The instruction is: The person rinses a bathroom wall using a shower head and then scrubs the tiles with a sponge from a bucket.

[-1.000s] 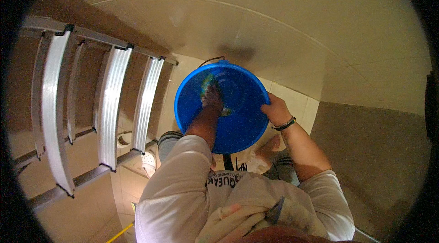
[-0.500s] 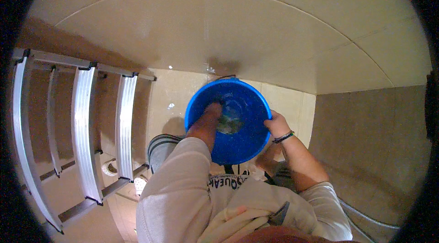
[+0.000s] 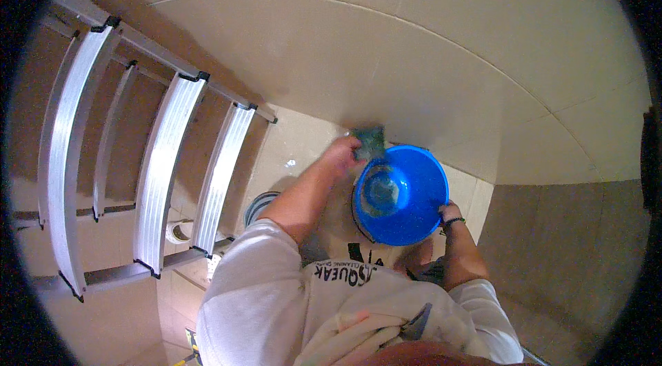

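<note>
A dark green scouring pad (image 3: 369,141) is pinched in my left hand (image 3: 343,154), up near the base of the wall and just left of the bucket's far rim. My right hand (image 3: 451,214), with a dark bracelet on the wrist, is closed around the right rim of the blue bucket (image 3: 420,218). The bucket is on the floor between my arms, its open top facing me. Some cloudy, pale liquid seems to lie at its bottom.
An aluminium ladder (image 3: 169,166) stands along the left side. Beige wall (image 3: 414,83) panels curve across the front, with a brownish wall (image 3: 552,249) at right. White containers (image 3: 179,231) sit beyond the ladder. Pale tile floor (image 3: 289,138) shows white specks.
My left hand has come up out of the bucket with the scouring pad and moved to the wall. The bucket, still held by my right hand, appears farther right and lower in view.
</note>
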Demonstrator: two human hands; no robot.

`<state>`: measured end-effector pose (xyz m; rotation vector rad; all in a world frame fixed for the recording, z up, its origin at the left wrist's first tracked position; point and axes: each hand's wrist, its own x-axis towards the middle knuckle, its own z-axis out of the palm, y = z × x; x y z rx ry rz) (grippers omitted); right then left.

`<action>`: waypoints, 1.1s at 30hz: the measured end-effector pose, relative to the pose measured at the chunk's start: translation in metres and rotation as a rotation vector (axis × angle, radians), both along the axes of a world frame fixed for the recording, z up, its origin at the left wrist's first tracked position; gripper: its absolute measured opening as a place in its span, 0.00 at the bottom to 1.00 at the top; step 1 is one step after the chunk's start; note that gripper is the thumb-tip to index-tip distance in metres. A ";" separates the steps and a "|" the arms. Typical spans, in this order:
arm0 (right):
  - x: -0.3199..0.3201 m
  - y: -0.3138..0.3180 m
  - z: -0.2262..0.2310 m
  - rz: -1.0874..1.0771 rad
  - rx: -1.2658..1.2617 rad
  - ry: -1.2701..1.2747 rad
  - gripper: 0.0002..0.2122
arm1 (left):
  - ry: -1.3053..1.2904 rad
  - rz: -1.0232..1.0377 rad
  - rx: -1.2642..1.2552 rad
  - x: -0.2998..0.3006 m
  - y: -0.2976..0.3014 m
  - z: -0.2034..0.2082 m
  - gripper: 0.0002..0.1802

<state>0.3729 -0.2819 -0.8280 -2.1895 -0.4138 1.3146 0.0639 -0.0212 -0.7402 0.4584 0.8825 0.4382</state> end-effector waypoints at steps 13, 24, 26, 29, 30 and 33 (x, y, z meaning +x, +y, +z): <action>-0.034 0.133 0.390 0.176 0.956 -1.059 0.19 | 0.824 1.051 1.238 -0.136 0.212 0.224 0.28; -0.111 0.188 0.519 0.423 1.109 -1.621 0.18 | 0.741 0.175 1.718 0.080 0.021 0.212 0.50; -0.110 0.195 0.523 0.510 1.097 -1.752 0.19 | 0.816 0.392 1.700 0.076 0.038 0.211 0.51; -0.096 0.199 0.528 0.574 1.089 -1.811 0.20 | 1.034 0.857 1.568 0.003 0.132 0.224 0.51; -0.095 0.202 0.530 0.552 1.098 -1.787 0.20 | 1.097 0.954 1.480 -0.034 0.172 0.224 0.50; -0.093 0.219 0.528 0.567 1.115 -1.990 0.20 | 0.956 1.040 1.289 -0.087 0.205 0.236 0.49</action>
